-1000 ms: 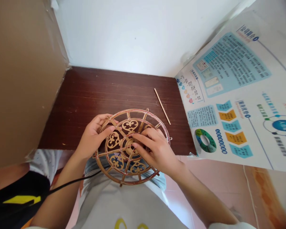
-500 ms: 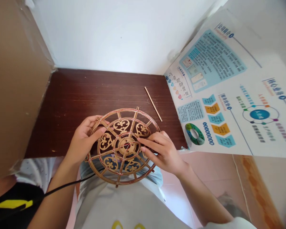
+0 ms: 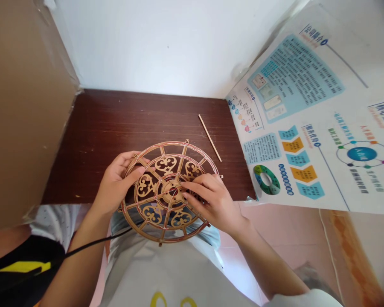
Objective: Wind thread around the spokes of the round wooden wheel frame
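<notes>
A round, openwork wooden wheel (image 3: 147, 186) with spokes and scroll-shaped cutouts is tilted over the table's front edge and my lap. Thin red and pale lines, like wires, run along its rings and spokes. My left hand (image 3: 117, 181) grips the rim at the upper left, thumb on top and fingers behind. My right hand (image 3: 216, 202) reaches over the right side, thumb and forefinger close together at the central hub (image 3: 170, 192). Whatever lies between those fingertips is too small to make out.
A thin wooden stick (image 3: 210, 138) lies on the dark brown table (image 3: 131, 115). Cardboard (image 3: 25, 106) stands on the left, a white panel (image 3: 166, 47) behind, and a printed poster (image 3: 294, 140) on the right. A black cable (image 3: 92, 243) crosses my left forearm. Another person's sleeve (image 3: 54, 226) shows at lower left.
The view has shifted slightly. My right fingertips have moved a little at the hub, and the pale strand seen there earlier is harder to see. My left hand keeps its hold on the rim.
</notes>
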Available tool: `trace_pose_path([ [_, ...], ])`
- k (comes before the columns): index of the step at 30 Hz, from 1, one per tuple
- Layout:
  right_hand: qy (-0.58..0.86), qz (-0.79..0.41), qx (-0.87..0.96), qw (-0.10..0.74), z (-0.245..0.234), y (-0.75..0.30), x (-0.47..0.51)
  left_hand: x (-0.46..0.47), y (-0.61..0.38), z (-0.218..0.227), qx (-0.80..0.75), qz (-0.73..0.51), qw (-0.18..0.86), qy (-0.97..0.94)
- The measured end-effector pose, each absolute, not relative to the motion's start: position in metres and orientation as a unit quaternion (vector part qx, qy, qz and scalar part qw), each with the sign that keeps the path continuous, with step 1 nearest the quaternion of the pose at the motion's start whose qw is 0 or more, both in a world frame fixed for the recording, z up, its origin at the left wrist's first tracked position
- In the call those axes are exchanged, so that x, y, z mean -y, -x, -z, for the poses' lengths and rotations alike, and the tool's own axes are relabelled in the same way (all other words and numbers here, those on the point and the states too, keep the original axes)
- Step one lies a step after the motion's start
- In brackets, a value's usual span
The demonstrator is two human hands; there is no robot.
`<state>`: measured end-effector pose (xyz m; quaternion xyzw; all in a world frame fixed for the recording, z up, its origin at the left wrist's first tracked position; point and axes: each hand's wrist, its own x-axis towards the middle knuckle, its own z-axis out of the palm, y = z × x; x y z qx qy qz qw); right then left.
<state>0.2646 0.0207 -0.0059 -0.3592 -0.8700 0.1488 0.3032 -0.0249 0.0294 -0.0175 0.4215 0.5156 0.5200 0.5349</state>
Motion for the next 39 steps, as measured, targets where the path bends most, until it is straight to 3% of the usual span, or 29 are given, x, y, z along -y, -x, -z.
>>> trace_pose_path([
  [19, 0.345, -0.094, 0.897, 0.260, 0.002, -0.245, -0.022, -0.031, 0.022, 0.021, -0.520, -0.568, 0.520, -0.369],
  [23, 0.357, -0.095, 0.875, 0.312, 0.000, -0.254, -0.026, -0.031, 0.021, 0.018, -0.524, -0.566, 0.520, -0.366],
  [27, 0.466, -0.060, 0.768, 0.435, 0.007, -0.280, -0.035, -0.033, 0.022, 0.014, -0.509, -0.586, 0.556, -0.297],
  [28, 0.505, -0.077, 0.722, 0.468, 0.010, -0.286, -0.037, -0.033, 0.023, 0.013, -0.508, -0.590, 0.563, -0.279],
  [29, 0.533, -0.184, 0.641, 0.521, 0.013, -0.291, -0.039, -0.034, 0.024, 0.013, -0.507, -0.593, 0.566, -0.266],
  [30, 0.535, -0.249, 0.615, 0.524, 0.015, -0.295, -0.040, -0.035, 0.025, 0.013, -0.507, -0.596, 0.567, -0.259],
  [35, 0.455, -0.513, 0.574, 0.447, 0.015, -0.290, -0.036, -0.038, 0.028, 0.021, -0.508, -0.623, 0.545, -0.238],
  [39, 0.421, -0.618, 0.501, 0.435, 0.012, -0.274, -0.039, -0.036, 0.027, 0.024, -0.518, -0.635, 0.522, -0.238],
])
